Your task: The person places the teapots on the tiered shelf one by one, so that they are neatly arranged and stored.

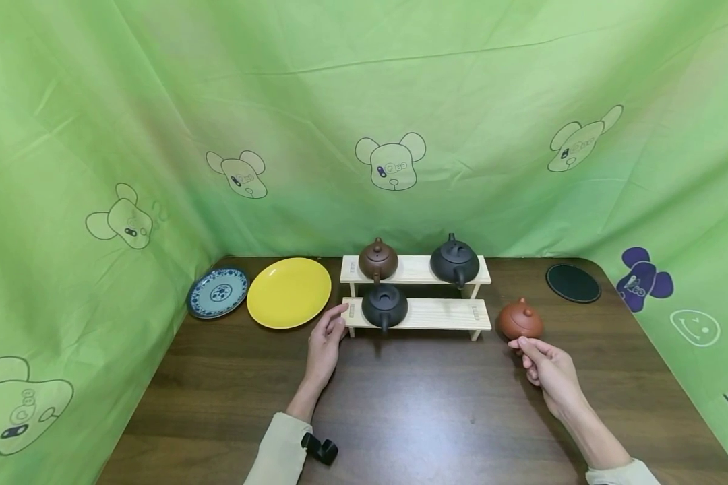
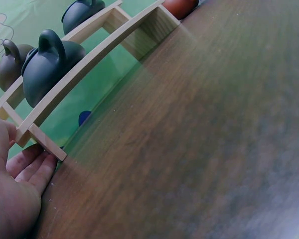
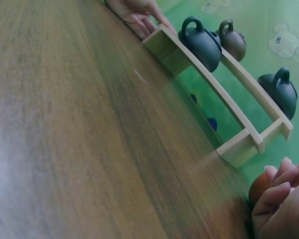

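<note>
On the right, the thumb and fingers of my right hand [image 1: 552, 377] pinch the near side of a reddish-brown clay teapot [image 1: 520, 318], which sits beside the wooden stand. Its handle is hidden behind my fingers. My left hand [image 1: 324, 347] touches the left end of the two-tier wooden stand [image 1: 439, 314], fingers fairly straight around its end leg in the left wrist view. A black teapot [image 1: 385, 304] rests on the lower tier, near that hand. The upper tier carries a dark brown teapot [image 1: 378, 258] at left and another black teapot [image 1: 455, 261] at right.
Left of the stand lie a yellow plate [image 1: 288, 293] and a blue-and-white patterned plate [image 1: 218, 293]. A dark round coaster [image 1: 573, 283] lies at the back right of the brown wooden table [image 1: 400, 404]. Green cloth [image 1: 315, 87] hangs around the back and sides.
</note>
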A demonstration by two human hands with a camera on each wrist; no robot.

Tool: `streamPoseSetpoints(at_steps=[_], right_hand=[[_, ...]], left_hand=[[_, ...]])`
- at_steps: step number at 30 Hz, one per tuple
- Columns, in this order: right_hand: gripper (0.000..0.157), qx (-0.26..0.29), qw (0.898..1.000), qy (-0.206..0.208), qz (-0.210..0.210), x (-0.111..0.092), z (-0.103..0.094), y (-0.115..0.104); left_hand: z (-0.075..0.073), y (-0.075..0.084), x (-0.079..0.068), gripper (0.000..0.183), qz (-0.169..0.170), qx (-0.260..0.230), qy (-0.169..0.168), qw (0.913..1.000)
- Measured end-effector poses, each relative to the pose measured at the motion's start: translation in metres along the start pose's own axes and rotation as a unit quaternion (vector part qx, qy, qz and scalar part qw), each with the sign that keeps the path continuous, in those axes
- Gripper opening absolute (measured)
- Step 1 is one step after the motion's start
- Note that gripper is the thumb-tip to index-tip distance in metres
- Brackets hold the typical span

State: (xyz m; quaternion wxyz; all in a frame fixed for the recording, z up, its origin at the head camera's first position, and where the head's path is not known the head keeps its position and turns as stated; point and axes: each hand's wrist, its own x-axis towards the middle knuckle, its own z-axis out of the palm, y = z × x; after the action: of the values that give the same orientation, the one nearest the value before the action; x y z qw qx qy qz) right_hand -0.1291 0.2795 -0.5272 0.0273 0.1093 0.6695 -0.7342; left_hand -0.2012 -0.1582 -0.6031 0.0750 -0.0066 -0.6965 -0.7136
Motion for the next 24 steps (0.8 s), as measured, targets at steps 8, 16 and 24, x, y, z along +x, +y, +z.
streamPoseSetpoints(at_steps=[8,16,24], right_hand=[[0.032,0.013,1.0,0.001,-0.027,-0.004,0.002,-0.002],[0.029,0.008,0.999,0.003,-0.052,-0.014,0.003,-0.011],[0.029,0.018,0.997,-0.006,-0.077,-0.026,0.005,-0.02]], left_hand=[[0.0,0.0,-0.001,0.029,0.01,-0.001,-0.002,1.0],[0.0,0.0,0.0,0.029,0.005,-0.002,-0.004,1.0],[0.0,-0.001,0.001,0.029,0.008,-0.004,-0.008,0.9999]])
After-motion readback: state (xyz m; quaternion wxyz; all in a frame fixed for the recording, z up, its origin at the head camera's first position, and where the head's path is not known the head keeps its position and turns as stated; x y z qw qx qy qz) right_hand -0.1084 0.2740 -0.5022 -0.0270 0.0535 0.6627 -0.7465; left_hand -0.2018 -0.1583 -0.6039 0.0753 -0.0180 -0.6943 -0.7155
